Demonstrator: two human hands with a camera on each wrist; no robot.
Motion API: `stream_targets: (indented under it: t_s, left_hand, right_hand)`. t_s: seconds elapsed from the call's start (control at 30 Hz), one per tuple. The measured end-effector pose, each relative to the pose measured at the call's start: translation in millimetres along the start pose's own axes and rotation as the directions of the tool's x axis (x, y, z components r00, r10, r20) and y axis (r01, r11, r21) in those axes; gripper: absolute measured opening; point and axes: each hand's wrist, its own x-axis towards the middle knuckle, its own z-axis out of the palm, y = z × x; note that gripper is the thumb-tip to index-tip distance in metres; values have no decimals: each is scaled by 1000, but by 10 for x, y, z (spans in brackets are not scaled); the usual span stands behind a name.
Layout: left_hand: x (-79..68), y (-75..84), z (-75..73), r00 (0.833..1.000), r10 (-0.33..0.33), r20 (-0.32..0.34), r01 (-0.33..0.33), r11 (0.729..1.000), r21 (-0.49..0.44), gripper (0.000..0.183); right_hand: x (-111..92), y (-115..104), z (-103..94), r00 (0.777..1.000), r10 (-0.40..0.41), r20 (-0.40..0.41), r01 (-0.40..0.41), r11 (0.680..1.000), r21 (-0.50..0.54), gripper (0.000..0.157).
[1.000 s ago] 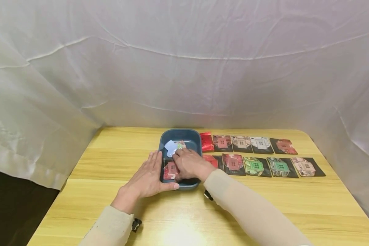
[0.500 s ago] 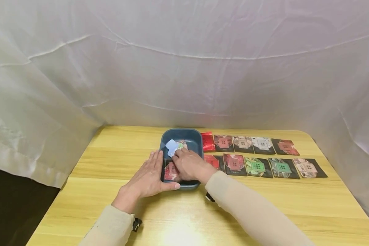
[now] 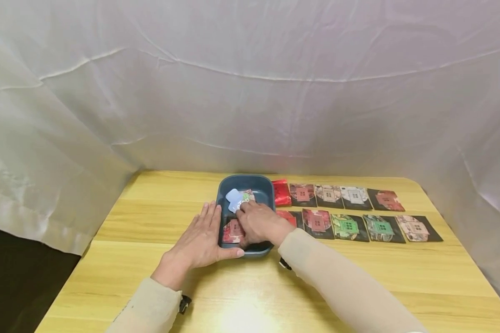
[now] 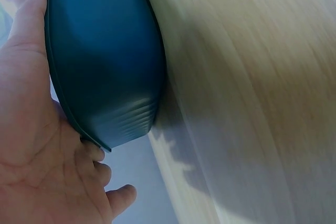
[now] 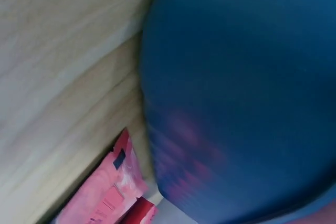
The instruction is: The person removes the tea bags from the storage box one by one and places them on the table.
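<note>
A dark blue plastic bin [image 3: 264, 185] stands on the table. My left hand [image 3: 197, 240] rests along its left rim, fingers straight, with the thumb across the near rim. In the left wrist view, the palm [image 4: 37, 129] lies against the rim, beside the bin's outer wall [image 4: 105, 61]. My right hand [image 3: 260, 224] reaches down into the bin; its fingertips are mostly hidden. Around those fingers lie a red-and-black sachet [image 3: 232, 230], a light blue-and-white piece [image 3: 234, 200] and part of a green-patterned packet. Only the bin's outside [image 5: 226, 87] fills most of the right wrist view.
Two rows of flat patterned sachets lie right of the bin, among them a green one [image 3: 346, 226] and a white one [image 3: 355, 196]. A shiny red packet [image 3: 281, 193] sits close against the bin's right side. A pale curtain [image 3: 250, 115] hangs behind the wooden table [image 3: 150, 212].
The right hand stays in the bin with only a slight shift of its fingers over the light blue-and-white piece. The left hand keeps its place on the rim.
</note>
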Motion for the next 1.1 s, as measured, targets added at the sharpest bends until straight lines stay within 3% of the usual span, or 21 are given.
stream_targets:
  t_s: [0.17, 0.37, 0.73, 1.1]
  left_hand:
    - [16, -2, 9, 1000, -4, 6, 5, 1000, -13, 140]
    - [29, -7, 25, 1000, -10, 12, 10, 1000, -13, 142]
    - [35, -1, 5, 1000, -15, 22, 16, 999, -30, 141]
    - [37, -7, 0, 1000, -9, 17, 9, 1000, -25, 140]
  right_hand:
    - [8, 10, -13, 999, 12, 39, -11, 1000, -21, 91]
    - [41, 31, -4, 999, 22, 31, -22, 1000, -3, 83]
    - [86, 86, 3, 998, 55, 26, -57, 994, 90, 93]
    - [10, 137, -59, 996, 55, -70, -51, 997, 64, 94]
